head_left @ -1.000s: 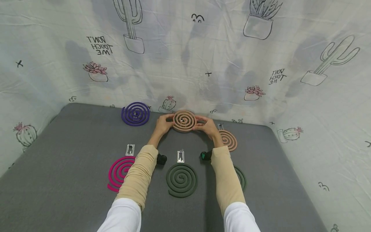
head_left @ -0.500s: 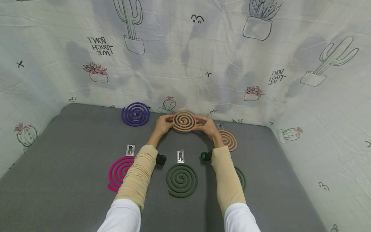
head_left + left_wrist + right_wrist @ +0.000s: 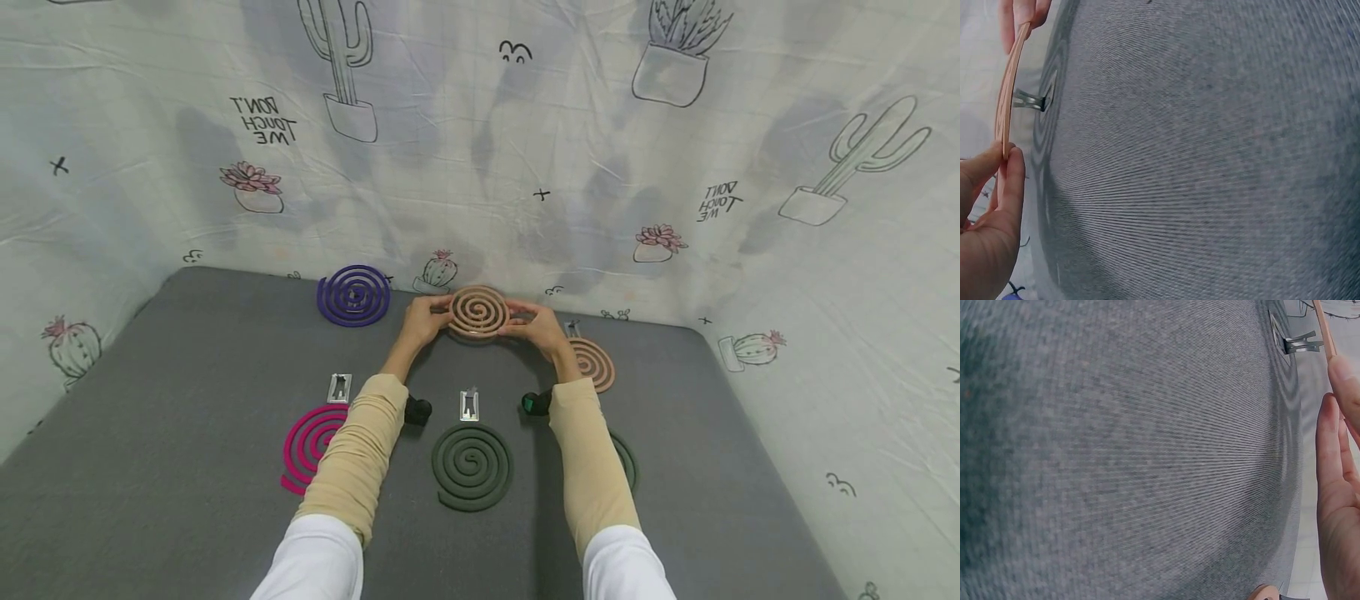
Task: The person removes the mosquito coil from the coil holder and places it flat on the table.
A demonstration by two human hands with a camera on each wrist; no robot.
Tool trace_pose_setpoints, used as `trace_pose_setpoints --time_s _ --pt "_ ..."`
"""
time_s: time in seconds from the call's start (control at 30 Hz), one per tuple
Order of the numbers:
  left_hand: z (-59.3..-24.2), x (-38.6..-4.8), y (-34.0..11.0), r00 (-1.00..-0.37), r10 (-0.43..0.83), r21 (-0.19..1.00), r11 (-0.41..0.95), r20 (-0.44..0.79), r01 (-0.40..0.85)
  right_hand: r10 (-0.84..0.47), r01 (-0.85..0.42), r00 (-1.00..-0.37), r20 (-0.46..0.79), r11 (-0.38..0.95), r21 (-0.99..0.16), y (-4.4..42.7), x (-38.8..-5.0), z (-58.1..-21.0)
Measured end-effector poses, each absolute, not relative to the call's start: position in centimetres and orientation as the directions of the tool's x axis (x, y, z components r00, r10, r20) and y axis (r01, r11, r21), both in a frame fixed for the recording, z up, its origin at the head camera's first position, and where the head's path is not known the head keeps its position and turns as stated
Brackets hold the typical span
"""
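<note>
A tan mosquito coil (image 3: 478, 312) is held level off the grey table at the back middle. My left hand (image 3: 422, 323) pinches its left edge between thumb and fingers. The right hand (image 3: 537, 327) pinches the opposite edge the same way. Both wrist views show the coil edge-on, and a metal coil stand (image 3: 1030, 100) rises from the table beneath it, its prongs apart from the coil in the left wrist view. In the right wrist view the stand (image 3: 1302, 342) points up toward the coil's underside.
A purple coil (image 3: 354, 296) sits on a stand at back left. Another tan coil (image 3: 595, 365) lies at right by a stand. Pink (image 3: 303, 450), green (image 3: 471, 468) and partly hidden green (image 3: 625, 462) coils lie nearer. Two stands (image 3: 339, 388) (image 3: 469, 406) lie behind them. Printed cloth surrounds the table.
The tan coil has risen slightly between my hands. The metal glint seen through its middle earlier no longer shows there. Both hands keep their pinch, and the other coils stay put.
</note>
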State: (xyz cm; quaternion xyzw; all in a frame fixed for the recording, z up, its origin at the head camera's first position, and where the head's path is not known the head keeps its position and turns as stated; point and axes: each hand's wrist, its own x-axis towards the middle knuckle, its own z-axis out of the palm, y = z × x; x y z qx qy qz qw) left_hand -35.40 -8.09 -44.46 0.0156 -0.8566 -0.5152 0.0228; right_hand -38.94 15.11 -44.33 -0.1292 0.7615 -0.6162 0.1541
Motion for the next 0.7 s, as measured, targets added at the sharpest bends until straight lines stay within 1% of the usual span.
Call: trace_pose_setpoints --time_s 0.43,0.7 --pt "-44.04 -35.03 -7.98 -0.999 -0.041 0.918 0.398 0.013 -0.004 -0.378 0.010 -0.921 -0.088 0.205 -0.979 15.13 -38.81 -43.96" --pt "-43.62 -34.70 -7.72 -0.998 -0.064 0.925 0.378 0.005 -0.020 -0.369 -0.012 -0.926 -0.082 0.246 -0.969 15.32 -38.40 -43.51"
